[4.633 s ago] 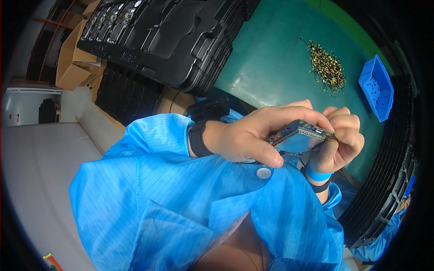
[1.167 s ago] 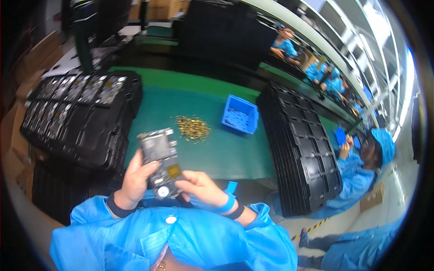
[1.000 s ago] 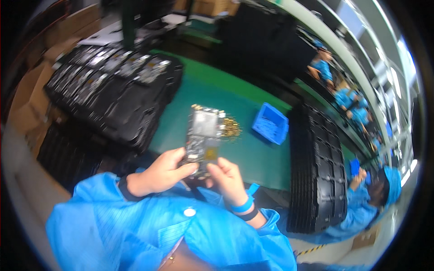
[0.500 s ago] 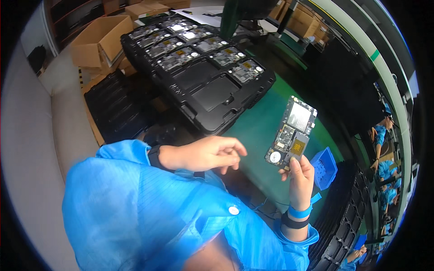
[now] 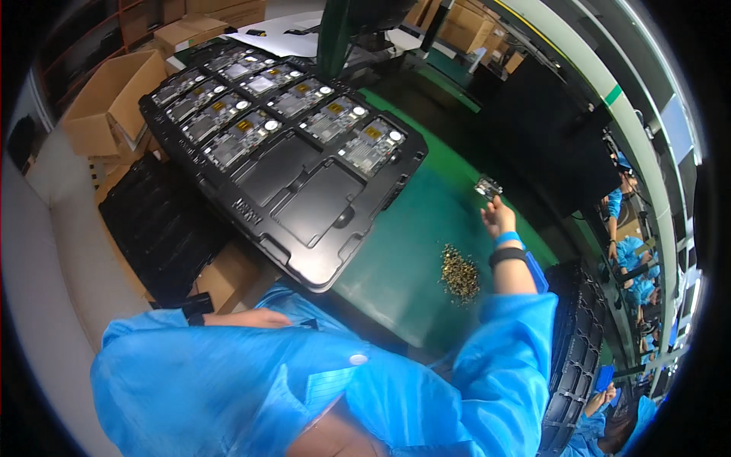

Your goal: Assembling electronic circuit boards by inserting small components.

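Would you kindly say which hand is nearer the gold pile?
Right: the right hand holds a board beyond the pile; the left hand is farther, to its left.

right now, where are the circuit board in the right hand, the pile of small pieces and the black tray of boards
Circuit board [image 5: 487, 187], head view: middle of its visible side.
Pile of small pieces [image 5: 460, 276], head view: centre of the heap.
Black tray [image 5: 323, 266], head view: bare rim by its near corner.

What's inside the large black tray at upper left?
Circuit boards sit in rows in the tray. Their upturned faces show; their undersides and the tray floor beneath them are covered.
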Tool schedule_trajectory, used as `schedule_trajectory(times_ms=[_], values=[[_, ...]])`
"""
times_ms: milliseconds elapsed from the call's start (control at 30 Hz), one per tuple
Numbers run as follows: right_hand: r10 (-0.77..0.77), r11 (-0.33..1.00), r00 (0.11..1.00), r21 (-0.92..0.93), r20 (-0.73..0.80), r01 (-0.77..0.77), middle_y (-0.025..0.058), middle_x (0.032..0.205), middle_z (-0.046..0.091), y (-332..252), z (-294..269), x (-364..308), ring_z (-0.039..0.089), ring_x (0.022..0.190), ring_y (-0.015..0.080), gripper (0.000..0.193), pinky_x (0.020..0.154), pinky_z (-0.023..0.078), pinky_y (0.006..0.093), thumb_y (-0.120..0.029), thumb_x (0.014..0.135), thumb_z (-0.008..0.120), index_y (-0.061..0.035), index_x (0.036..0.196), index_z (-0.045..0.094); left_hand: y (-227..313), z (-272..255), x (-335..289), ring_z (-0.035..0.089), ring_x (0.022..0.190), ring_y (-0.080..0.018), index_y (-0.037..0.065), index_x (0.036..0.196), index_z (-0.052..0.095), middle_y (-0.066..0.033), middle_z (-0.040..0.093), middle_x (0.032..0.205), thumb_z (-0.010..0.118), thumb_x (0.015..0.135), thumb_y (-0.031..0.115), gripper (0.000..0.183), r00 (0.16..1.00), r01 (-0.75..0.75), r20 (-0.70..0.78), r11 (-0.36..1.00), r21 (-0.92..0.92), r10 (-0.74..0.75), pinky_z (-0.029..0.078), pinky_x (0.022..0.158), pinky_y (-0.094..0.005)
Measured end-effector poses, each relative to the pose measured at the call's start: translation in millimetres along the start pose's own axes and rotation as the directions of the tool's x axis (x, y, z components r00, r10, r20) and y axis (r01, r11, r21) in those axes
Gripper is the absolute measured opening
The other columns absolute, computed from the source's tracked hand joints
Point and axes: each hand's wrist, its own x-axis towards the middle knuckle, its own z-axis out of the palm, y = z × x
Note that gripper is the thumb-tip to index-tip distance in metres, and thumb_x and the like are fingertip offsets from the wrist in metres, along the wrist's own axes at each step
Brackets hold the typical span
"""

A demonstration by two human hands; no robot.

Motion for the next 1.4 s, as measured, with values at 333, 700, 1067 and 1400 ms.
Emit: schedule_trajectory(times_ms=[333, 700, 1067, 1400], values=[[-0.366, 0.903, 0.929, -0.217, 0.059, 0.370, 0.0099, 0.106, 0.050, -7.7, 15.5, -68.0, 0.051, 0.089, 0.0198, 0.035, 0.075, 0.042, 0.0310, -0.011, 0.076, 0.053, -0.0023, 0.110, 0.046, -6.2, -3.4, -30.9, 0.053, 0.085, -0.0106, 0.001, 0.106, 0.052, -0.0066, 0.058, 0.094, 0.047, 0.084, 0.019, 0.028, 0.950, 0.175, -0.156, 0.875, -0.452, -0.271, 0.042, 0.074, -0.0240], [0.135, 0.945, 0.751, -0.312, 0.646, 0.100, 0.0060, 0.087, 0.058, 90.5, -16.7, -334.7, 0.053, 0.084, 0.0115, 0.018, 0.075, 0.041, 0.0234, -0.010, 0.084, 0.046, -0.0005, 0.097, 0.054, 11.1, -5.2, -10.8, 0.053, 0.086, -0.0119, -0.002, 0.099, 0.054, -0.0077, 0.058, 0.093, 0.053, 0.081, 0.015, 0.025, 0.992, 0.113, -0.003, 0.890, -0.441, -0.127, 0.042, 0.076, -0.0235], [0.028, 0.977, 0.847, -0.192, 0.531, 0.088, 0.0024, 0.080, 0.055, 216.4, -36.6, -293.8, 0.050, 0.072, 0.0079, 0.018, 0.065, 0.041, 0.0212, -0.011, 0.082, 0.048, -0.0002, 0.096, 0.051, 53.8, 63.0, 83.2, 0.050, 0.064, -0.0075, 0.001, 0.089, 0.057, -0.0017, 0.056, 0.068, 0.050, 0.082, 0.020, 0.022, 0.990, -0.090, -0.104, 0.992, 0.085, 0.099, 0.040, 0.059, -0.0202], [0.099, 0.971, 0.955, -0.238, 0.281, -0.030, 0.0037, 0.061, 0.055, 229.6, -19.3, -261.3, 0.048, 0.056, 0.0110, 0.015, 0.050, 0.038, 0.0240, -0.016, 0.076, 0.051, -0.0034, 0.076, 0.059, 54.8, 100.0, 129.7, 0.042, 0.051, -0.0081, 0.003, 0.075, 0.045, -0.0009, 0.046, 0.058, 0.047, 0.080, 0.015, 0.013, 0.964, -0.177, -0.217, 0.980, -0.094, 0.153, 0.033, 0.045, -0.0230]])
